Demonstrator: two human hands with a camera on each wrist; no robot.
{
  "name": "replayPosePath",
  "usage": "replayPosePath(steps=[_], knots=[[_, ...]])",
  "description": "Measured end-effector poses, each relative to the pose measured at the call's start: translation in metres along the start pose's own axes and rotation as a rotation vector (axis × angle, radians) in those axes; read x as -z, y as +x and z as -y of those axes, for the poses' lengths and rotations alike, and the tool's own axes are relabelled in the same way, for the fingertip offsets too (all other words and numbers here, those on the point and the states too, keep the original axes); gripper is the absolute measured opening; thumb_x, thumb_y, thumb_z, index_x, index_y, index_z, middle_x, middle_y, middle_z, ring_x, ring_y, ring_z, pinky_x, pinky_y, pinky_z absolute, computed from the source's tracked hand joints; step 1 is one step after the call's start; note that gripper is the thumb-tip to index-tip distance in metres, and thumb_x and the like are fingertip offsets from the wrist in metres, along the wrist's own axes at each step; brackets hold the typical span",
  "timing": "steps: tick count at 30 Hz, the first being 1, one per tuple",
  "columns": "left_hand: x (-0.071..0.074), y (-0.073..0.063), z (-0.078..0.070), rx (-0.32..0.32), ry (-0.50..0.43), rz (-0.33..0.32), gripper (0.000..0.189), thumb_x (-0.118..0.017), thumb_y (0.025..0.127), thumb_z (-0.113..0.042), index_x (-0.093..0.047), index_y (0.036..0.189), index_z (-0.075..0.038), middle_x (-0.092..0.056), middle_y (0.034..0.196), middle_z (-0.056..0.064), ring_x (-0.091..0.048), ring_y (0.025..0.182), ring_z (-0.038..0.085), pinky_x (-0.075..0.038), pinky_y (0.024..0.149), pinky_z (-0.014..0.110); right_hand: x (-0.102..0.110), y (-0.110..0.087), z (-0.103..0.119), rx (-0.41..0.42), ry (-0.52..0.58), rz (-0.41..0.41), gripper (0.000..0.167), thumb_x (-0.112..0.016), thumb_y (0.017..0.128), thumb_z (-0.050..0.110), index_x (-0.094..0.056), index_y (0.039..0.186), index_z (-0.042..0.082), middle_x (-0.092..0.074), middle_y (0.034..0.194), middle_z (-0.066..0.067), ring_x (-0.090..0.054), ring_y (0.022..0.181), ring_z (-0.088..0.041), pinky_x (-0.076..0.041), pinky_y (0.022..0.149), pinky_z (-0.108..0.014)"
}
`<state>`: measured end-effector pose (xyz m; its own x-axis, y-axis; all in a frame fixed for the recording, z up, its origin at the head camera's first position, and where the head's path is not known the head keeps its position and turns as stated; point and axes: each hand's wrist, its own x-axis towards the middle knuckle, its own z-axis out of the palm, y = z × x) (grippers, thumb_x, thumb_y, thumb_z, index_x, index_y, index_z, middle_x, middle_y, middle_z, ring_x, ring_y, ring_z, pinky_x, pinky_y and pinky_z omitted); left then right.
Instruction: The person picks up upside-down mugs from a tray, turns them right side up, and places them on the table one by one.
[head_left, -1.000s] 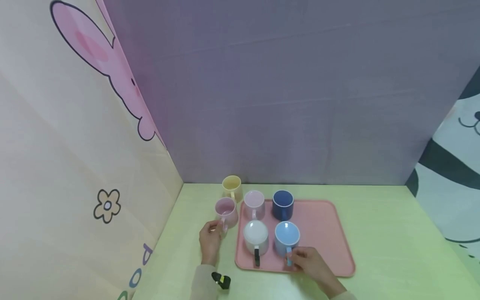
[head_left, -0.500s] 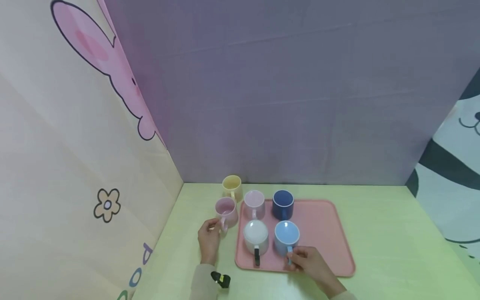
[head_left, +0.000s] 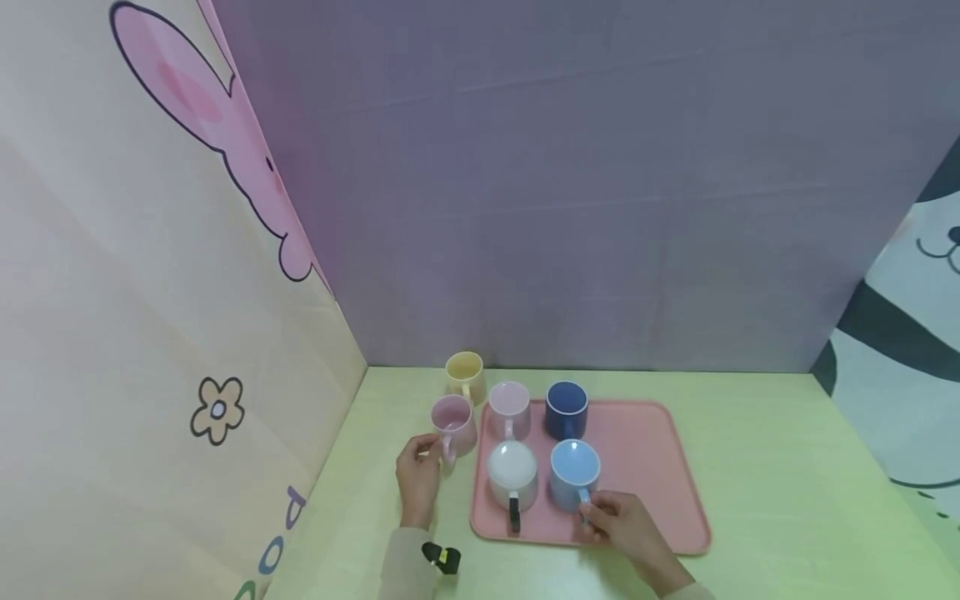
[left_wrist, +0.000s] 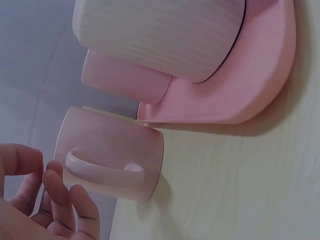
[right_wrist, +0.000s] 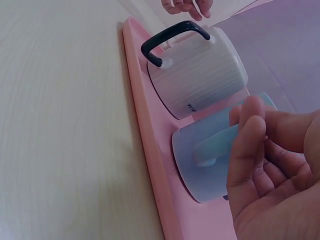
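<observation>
On the pink tray (head_left: 652, 467), my right hand (head_left: 628, 523) pinches the handle of a light blue mug (head_left: 574, 479) between thumb and fingers. The right wrist view shows the fingertips at the upper part of that blue handle (right_wrist: 212, 147). A dusty pink mug (head_left: 457, 429) stands on the table left of the tray, its handle (left_wrist: 102, 170) toward me. Close beside this handle is my left hand (head_left: 418, 479), fingers loosely bent and gripping nothing. A white mug with a black handle (head_left: 513, 475) stands left of the light blue one.
A pale pink mug (head_left: 510, 408) and a dark blue mug (head_left: 566, 410) occupy the tray's back row. Behind the dusty pink mug is a yellow mug (head_left: 464, 375). A grey backdrop (head_left: 570, 208) rises along the table's (head_left: 780, 467) far edge.
The light blue mug's handle has swung slightly to the right in my right hand. My left hand has shifted a little away from the dusty pink mug's handle.
</observation>
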<state>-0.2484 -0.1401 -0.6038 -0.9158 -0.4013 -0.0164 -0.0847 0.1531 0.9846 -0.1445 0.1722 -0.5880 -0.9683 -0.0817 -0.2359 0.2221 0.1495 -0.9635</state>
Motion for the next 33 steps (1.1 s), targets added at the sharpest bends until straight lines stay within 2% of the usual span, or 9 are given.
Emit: replayPosePath(steps=[9,16,22,29,33], knots=[[-0.003,-0.001,-0.004,0.001,-0.011,0.005,0.011,-0.070,0.094,-0.010,-0.073,0.104,-0.008,-0.070,0.103,0.010,-0.054,0.075,0.015,-0.044,0.061,0.023,0.002,0.000,0.004,-0.024,0.021,-0.061,0.029,-0.066,0.098,0.010,-0.067,0.108,-0.017,-0.068,0.077,-0.002,-0.059,0.068,-0.005,-0.055,0.062,-0.021],[-0.003,-0.004,-0.008,-0.040,-0.053,0.047,0.010,-0.069,0.094,-0.009,-0.072,0.103,-0.006,-0.070,0.099,0.011,-0.057,0.073,0.014,-0.047,0.061,0.021,0.003,0.000,0.005,-0.033,0.018,-0.083,0.025,-0.067,0.097,0.008,-0.069,0.107,-0.014,-0.071,0.080,-0.004,-0.058,0.068,-0.005,-0.054,0.062,-0.021],[-0.007,-0.006,-0.012,-0.059,-0.097,0.078,0.012,-0.068,0.093,-0.004,-0.071,0.105,-0.002,-0.070,0.097,0.015,-0.062,0.077,0.023,-0.048,0.061,0.021,0.002,-0.001,0.007,-0.030,-0.002,-0.122,0.024,-0.068,0.095,0.008,-0.071,0.109,-0.011,-0.072,0.082,-0.005,-0.059,0.070,-0.008,-0.054,0.063,-0.022],[-0.011,-0.013,-0.024,-0.077,-0.133,0.090,0.014,-0.066,0.092,0.003,-0.069,0.105,0.006,-0.068,0.089,0.019,-0.053,0.067,0.007,-0.045,0.058,0.018,0.000,-0.002,0.010,-0.016,-0.023,-0.146,0.022,-0.068,0.095,0.008,-0.071,0.107,-0.011,-0.073,0.084,-0.007,-0.060,0.071,-0.009,-0.054,0.065,-0.024],[-0.011,-0.022,-0.039,-0.087,-0.136,0.111,0.016,-0.062,0.090,0.010,-0.067,0.105,0.012,-0.065,0.087,0.024,-0.050,0.065,0.006,-0.044,0.059,0.017,0.000,-0.003,0.013,0.007,-0.023,-0.147,0.021,-0.068,0.095,0.007,-0.071,0.106,-0.010,-0.073,0.085,-0.009,-0.060,0.071,-0.009,-0.054,0.065,-0.024]])
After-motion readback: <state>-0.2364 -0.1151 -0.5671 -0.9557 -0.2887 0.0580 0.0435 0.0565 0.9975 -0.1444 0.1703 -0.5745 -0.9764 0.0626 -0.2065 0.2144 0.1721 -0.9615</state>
